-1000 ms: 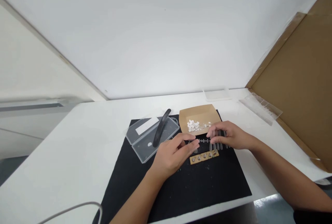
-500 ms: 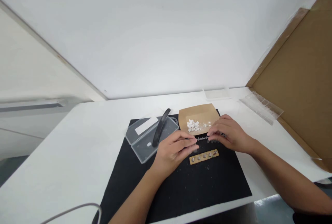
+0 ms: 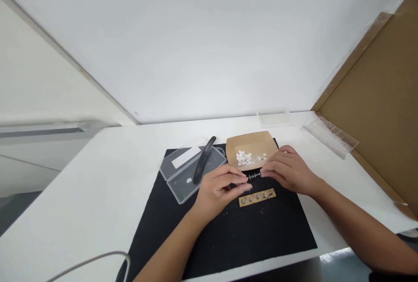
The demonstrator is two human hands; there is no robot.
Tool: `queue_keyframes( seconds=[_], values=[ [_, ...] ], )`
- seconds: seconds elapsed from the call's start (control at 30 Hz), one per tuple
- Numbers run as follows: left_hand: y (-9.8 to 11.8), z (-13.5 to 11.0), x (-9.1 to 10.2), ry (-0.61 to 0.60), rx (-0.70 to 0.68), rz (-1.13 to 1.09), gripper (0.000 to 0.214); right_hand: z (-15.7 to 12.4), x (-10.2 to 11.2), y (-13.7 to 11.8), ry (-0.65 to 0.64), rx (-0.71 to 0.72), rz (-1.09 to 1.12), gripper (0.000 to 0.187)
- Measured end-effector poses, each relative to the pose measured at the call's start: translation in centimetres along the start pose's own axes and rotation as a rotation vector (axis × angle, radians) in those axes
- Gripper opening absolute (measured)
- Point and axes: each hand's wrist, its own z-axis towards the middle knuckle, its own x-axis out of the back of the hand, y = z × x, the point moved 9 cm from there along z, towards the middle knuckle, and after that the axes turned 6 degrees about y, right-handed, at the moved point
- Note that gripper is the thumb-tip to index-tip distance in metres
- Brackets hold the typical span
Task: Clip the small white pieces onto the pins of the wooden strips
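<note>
Black matting [image 3: 254, 238] underlies a grey strip [image 3: 254, 176] running crosswise between both hands [image 3: 214, 188].

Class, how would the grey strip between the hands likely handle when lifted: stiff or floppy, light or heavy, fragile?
The grey strip is probably light, since its visible part is slender. It may be stiff: that part runs straight between the left hand and right hand. Being narrow, it might snap if bent.
</note>
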Motion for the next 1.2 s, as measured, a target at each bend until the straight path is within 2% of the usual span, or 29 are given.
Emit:
queue_keyframes(
  seconds=[0.27, 0.63, 0.93, 1.2],
  values=[
    [-0.4, 0.1, 0.0, -0.015, 0.088, -0.057, 0.007, 0.0, 0.2, -0.8, 0.007, 0.056, -0.083, 0.005],
    [-0.3, 0.1, 0.5, 0.049, 0.04, 0.002, 0.005, -0.1, 0.1, -0.1, 0.014, 0.004, 0.003, 0.002],
    [1.0, -0.4, 0.5, 0.053, -0.089, -0.015, 0.009, -0.5, -0.4, 0.8, 0.018, -0.039, 0.09, 0.003],
    [1.1, -0.1, 1.2, 0.126, -0.075, 0.084, 0.013, -0.3, -0.3, 0.3, 0.034, -0.033, 0.107, 0.005]
  ],
)
